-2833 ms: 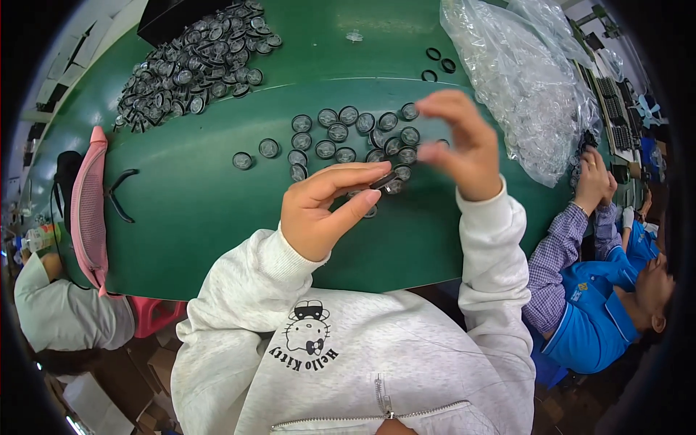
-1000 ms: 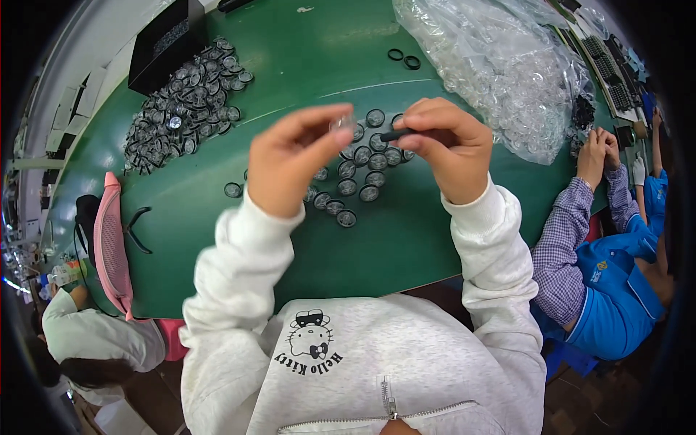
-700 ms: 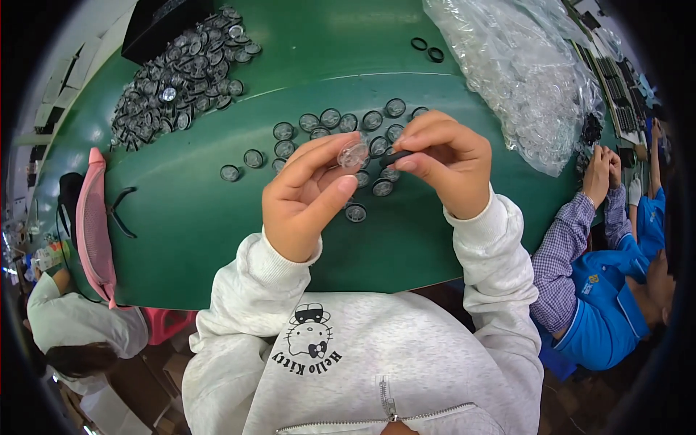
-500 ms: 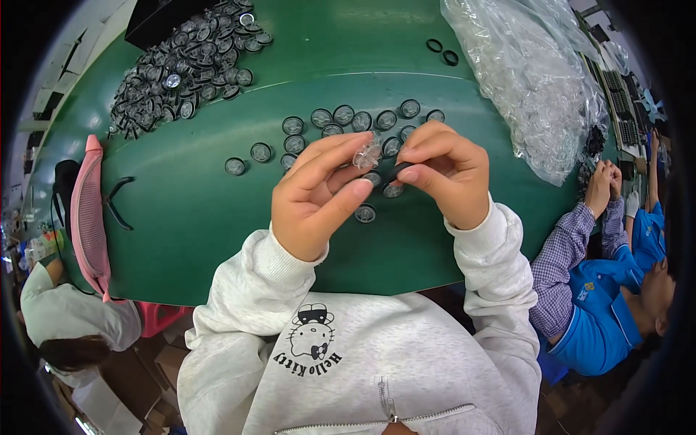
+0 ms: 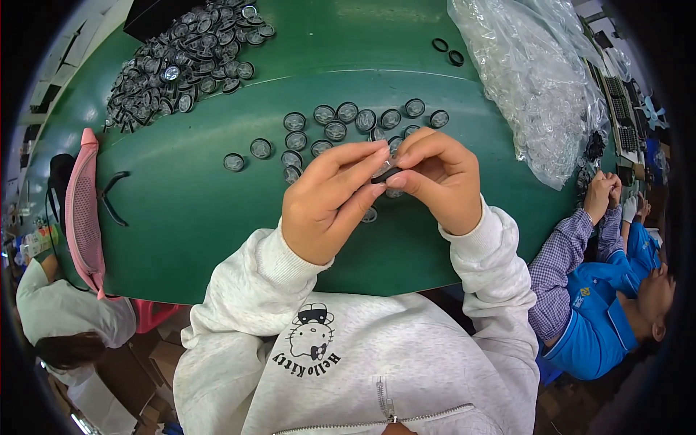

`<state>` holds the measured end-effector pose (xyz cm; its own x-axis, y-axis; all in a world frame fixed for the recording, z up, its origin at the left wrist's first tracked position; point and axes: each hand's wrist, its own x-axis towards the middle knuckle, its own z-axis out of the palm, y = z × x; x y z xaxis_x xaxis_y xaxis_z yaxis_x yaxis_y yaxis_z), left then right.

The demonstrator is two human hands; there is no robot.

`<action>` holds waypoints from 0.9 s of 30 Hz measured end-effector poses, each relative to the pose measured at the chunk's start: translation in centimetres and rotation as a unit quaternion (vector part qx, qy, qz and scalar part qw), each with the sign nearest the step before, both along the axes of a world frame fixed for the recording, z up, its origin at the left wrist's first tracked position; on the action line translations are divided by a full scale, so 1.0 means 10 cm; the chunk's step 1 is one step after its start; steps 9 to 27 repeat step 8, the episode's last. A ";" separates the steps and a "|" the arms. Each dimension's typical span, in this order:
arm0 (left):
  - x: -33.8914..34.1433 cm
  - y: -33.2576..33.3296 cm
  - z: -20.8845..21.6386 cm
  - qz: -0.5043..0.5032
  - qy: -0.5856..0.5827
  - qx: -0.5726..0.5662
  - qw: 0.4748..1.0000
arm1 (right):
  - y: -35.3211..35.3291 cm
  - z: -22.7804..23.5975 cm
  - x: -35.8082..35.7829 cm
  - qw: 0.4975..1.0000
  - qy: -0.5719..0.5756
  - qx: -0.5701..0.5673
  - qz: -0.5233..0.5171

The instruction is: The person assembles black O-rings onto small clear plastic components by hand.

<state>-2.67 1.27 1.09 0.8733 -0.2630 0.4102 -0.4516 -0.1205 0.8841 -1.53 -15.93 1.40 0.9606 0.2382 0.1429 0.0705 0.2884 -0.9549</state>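
Observation:
Over the green table [image 5: 181,239], my two hands meet at the fingertips. My left hand [image 5: 315,206] pinches a small clear plastic disc [image 5: 382,168], mostly covered by the fingers. Between thumb and fingers, my right hand [image 5: 446,185] grips a black ring [image 5: 387,175], which is against the clear disc; how far the ring sits around it I cannot tell. Several clear discs with black rims [image 5: 335,130] lie loosely spread just beyond and under my hands. Two loose black rings [image 5: 455,58] rest farther off at the right.
A large heap of black-rimmed discs [image 5: 196,54] lies far left beside a black box [image 5: 148,18]. A transparent bag [image 5: 540,94] of clear parts is at the right. Pink pouch [image 5: 81,210] and black-handled pliers [image 5: 112,199] lie left. People sit at both sides, one with blue clothing [image 5: 591,312].
My left hand has moved right and tipped over, bringing the clear disc to the black ring in my right hand. Before, the two pieces were apart.

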 end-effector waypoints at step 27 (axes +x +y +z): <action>0.00 0.00 -0.04 0.006 -0.028 0.000 1.000 | -0.03 -0.07 0.01 0.996 -0.066 -0.061 -0.010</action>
